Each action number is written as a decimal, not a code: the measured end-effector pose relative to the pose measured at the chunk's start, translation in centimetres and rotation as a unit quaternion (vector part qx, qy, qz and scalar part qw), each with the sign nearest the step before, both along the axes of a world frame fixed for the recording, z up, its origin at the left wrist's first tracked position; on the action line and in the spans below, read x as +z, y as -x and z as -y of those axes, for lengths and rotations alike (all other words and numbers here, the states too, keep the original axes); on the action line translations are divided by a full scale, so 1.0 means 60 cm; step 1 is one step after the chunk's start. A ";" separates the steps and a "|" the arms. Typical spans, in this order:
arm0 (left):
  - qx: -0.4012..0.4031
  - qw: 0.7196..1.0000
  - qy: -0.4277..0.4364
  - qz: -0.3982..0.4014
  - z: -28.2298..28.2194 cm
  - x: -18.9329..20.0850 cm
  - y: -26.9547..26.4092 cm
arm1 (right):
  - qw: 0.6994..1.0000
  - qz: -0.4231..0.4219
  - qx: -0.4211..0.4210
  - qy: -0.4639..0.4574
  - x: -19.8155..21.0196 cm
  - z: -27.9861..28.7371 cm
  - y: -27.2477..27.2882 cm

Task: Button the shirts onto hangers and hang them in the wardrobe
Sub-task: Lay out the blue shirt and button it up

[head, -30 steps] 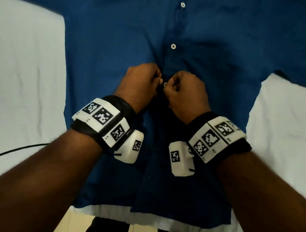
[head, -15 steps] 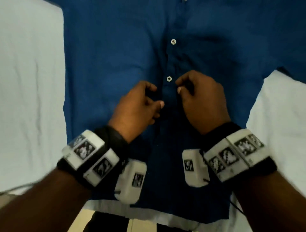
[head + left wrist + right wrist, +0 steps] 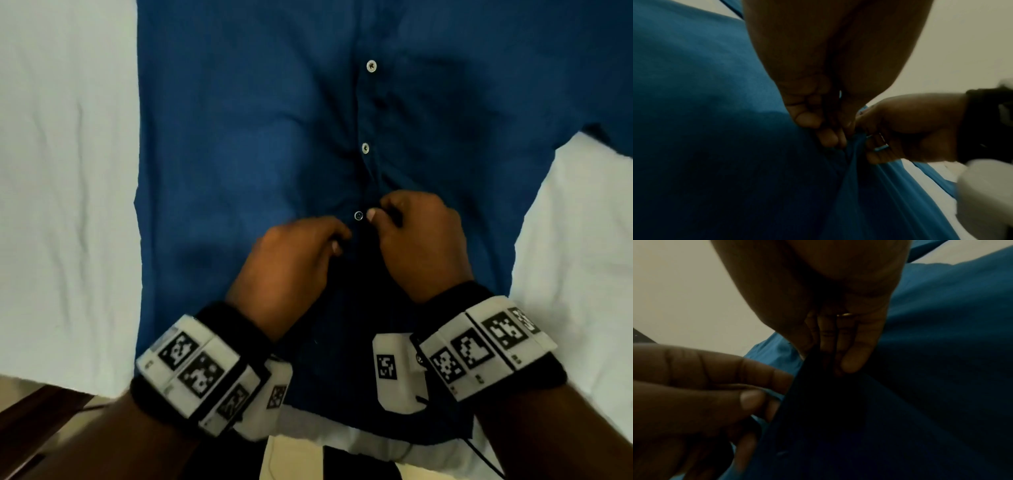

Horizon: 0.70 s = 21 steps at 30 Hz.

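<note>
At the far left we see a pale bed sheet (image 3: 68,171), wrinkled, with a dark wooden edge showing at the bottom corner. On the sheet lies a blue shirt (image 3: 239,137), spread flat with its front up and its hem toward us. No hanger or wardrobe is in view.

Moving right to the middle, our left hand (image 3: 291,260) sits on the shirt's front opening, fingers curled and pinching one edge of the cloth just below the lowest fastened button (image 3: 358,216). Two more fastened buttons run up the front above it (the top of the shirt is out of frame). Just beside the left hand, our right hand (image 3: 421,240) also pinches the front, thumb tip touching the cloth right next to that lowest button. The two hands are close together, nearly touching, each clamped on its own side of the opening. The wrist views are dark, but they show fingertips folded into the blue cloth; we cannot make out the next button or its hole there.

Further right, the shirt's sleeve runs off the frame and the sheet shows again.

We judge the next button down is in hand. The risk is that the edges get matched one hole off, since both lie hidden under our fingers, or that tugging bunches the cloth and the button slips back out.
</note>
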<state>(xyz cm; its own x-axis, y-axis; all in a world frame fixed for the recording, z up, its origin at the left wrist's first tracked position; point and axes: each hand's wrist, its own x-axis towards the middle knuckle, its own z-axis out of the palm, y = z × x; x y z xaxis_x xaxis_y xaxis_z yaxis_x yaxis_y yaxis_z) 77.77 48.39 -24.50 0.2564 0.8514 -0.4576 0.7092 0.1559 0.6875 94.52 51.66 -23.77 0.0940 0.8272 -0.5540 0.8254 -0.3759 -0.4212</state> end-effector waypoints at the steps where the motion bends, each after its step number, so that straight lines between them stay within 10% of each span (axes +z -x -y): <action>1: 0.019 0.999 -0.026 -0.015 -0.013 -0.001 -0.001 | 1.000 -0.004 0.000 0.004 0.000 0.001 -0.001; 12: -0.049 0.996 -0.042 -0.062 -0.058 -0.029 -0.044 | 0.997 -0.026 -0.078 0.001 -0.007 0.020 0.004; 21: 0.129 0.976 0.139 0.104 -0.059 -0.012 -0.001 | 0.994 -0.082 -0.055 -0.051 0.002 0.032 0.030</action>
